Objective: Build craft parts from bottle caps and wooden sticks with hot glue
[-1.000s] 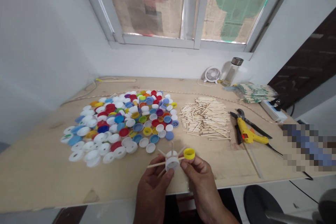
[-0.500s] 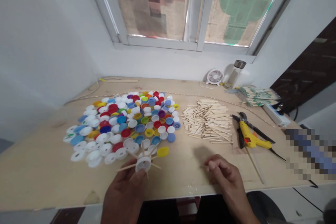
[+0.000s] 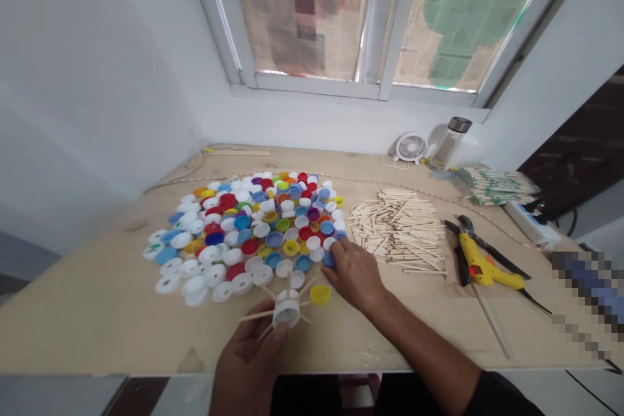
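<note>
Tabletop (image 3: pixel 121 331): gripped in left hand (image 3: pixel 253 344), white cap (image 3: pixel 286 314) with sticks (image 3: pixel 256 316), yellow cap (image 3: pixel 320 295) on one, others bare; right hand (image 3: pixel 355 273) at blue cap (image 3: pixel 329 260), grip unclear.

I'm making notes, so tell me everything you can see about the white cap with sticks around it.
The white cap, apparently plastic, is round and hollow, its open side turned toward the viewer. Thin wooden-looking sticks radiate from its side; a yellow cap sits at the end of one. The left hand holds it from below, in front of the cap pile.
</note>
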The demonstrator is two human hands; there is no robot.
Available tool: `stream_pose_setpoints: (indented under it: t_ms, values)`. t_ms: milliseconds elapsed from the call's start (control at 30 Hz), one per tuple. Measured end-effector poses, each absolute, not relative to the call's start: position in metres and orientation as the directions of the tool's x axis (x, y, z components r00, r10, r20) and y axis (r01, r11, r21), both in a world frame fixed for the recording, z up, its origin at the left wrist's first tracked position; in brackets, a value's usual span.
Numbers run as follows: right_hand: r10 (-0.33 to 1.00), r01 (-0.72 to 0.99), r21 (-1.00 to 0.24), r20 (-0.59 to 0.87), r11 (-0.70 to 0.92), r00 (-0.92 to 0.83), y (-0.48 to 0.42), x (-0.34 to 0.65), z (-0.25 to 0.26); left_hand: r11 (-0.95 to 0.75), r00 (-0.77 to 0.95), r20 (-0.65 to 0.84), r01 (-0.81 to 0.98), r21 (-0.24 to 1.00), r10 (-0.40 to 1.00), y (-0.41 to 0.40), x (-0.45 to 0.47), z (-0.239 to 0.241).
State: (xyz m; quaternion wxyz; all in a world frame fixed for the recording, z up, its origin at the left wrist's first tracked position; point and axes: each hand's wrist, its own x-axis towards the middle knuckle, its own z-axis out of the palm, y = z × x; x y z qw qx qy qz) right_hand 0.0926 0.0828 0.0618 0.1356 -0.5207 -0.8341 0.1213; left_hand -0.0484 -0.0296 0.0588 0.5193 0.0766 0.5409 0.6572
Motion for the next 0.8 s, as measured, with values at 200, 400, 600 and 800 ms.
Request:
stream_pose_setpoints:
  t_ms: [200, 400, 600, 800]
  values:
    - [0.913, 0.797, -0.453, 0.116, 0.399, -0.391, 0.083, 0.099, 0.057, 0.167, -0.414, -0.45, -0.562, 0.81, 0.791, -0.029, -0.049, 0.06]
    - [0.913, 0.57, -0.738, 0.156, 0.361, -0.376, 0.069, 0.136, 0.062, 0.152, -0.411, -0.431, -0.558, 0.816, 0.803, -0.026, -0.041, 0.057]
    - [0.962, 0.316, -0.926, 0.132, 0.206, -0.239, 0.046, 0.157, 0.062, 0.128, -0.423, -0.381, -0.515, 0.847, 0.822, -0.021, -0.028, 0.056]
    - [0.976, 0.164, -0.978, 0.099, 0.132, -0.194, 0.028, 0.166, 0.064, 0.148, -0.377, -0.364, -0.494, 0.857, 0.852, -0.021, -0.023, 0.056]
